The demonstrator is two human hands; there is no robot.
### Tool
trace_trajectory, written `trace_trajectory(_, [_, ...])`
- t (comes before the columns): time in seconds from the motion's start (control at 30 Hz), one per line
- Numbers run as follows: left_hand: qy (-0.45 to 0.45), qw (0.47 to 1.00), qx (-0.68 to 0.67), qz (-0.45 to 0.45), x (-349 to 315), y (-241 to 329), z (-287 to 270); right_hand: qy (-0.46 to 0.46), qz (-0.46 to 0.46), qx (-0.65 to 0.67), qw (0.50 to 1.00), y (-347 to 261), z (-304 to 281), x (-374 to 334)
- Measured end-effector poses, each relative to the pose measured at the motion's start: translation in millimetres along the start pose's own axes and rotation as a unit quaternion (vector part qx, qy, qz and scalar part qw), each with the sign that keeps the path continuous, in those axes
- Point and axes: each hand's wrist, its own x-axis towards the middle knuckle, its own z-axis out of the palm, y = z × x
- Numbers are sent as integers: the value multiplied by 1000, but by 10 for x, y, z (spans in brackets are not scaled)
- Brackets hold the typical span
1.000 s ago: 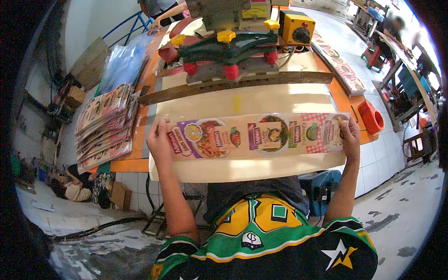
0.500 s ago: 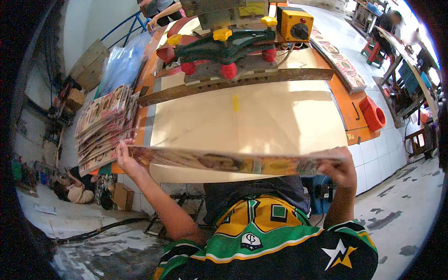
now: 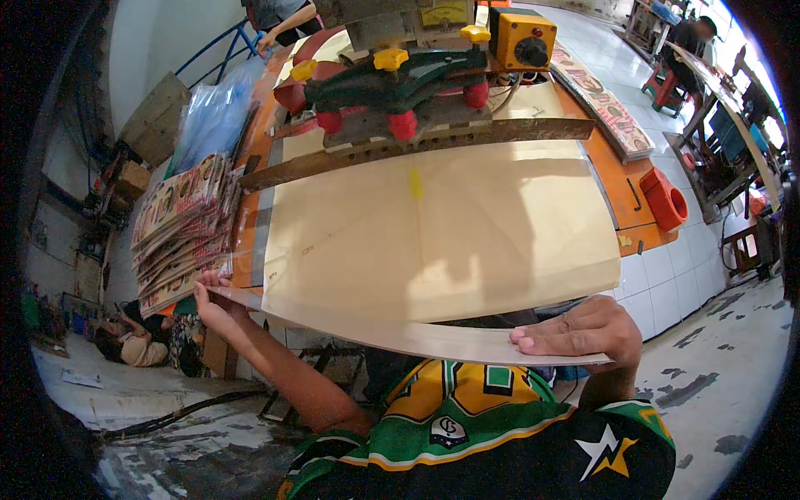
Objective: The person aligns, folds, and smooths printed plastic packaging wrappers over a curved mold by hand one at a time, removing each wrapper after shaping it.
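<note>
A long thin sheet [image 3: 392,335], pale grey-beige on the side that shows, spans between my hands at the near edge of the work surface. It bows slightly and slopes lower toward my right. My left hand [image 3: 220,305] pinches its left end, close to the stack of printed packs [image 3: 185,221]. At the other end, my right hand [image 3: 579,333] grips it with fingers laid over the top; the thumb is hidden. Beyond the sheet lies a cream-coloured cover [image 3: 350,242] on the orange table [image 3: 606,179]. The sheet's other side cannot be seen.
Over the table's back stands a pressing machine with a metal bar [image 3: 417,150], yellow knobs [image 3: 390,59] and a yellow control box [image 3: 522,40]. Clear plastic sheets [image 3: 218,117] lie back left. A red holder [image 3: 663,201] and a hex key [image 3: 637,197] sit right. Other people are nearby.
The sheet has come nearer to my body and tipped, so its pale side shows instead of the printed one. My right hand has moved down and toward me; my left slightly left and down.
</note>
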Motion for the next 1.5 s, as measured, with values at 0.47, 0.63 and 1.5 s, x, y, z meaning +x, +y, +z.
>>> trace_trajectory(0.47, [279, 937, -16, 208, -132, 628, -951, 354, 114, -26, 928, 919, -1184, -1390])
trace_trajectory(0.63, [401, 833, 182, 335, -500, 892, -923, 449, 105, 33, 887, 1155, -1204, -1347])
trace_trajectory(1.5, [37, 883, 379, 273, -1126, 1453, -237, 409, 133, 190, 882, 1792, -1322, -1345])
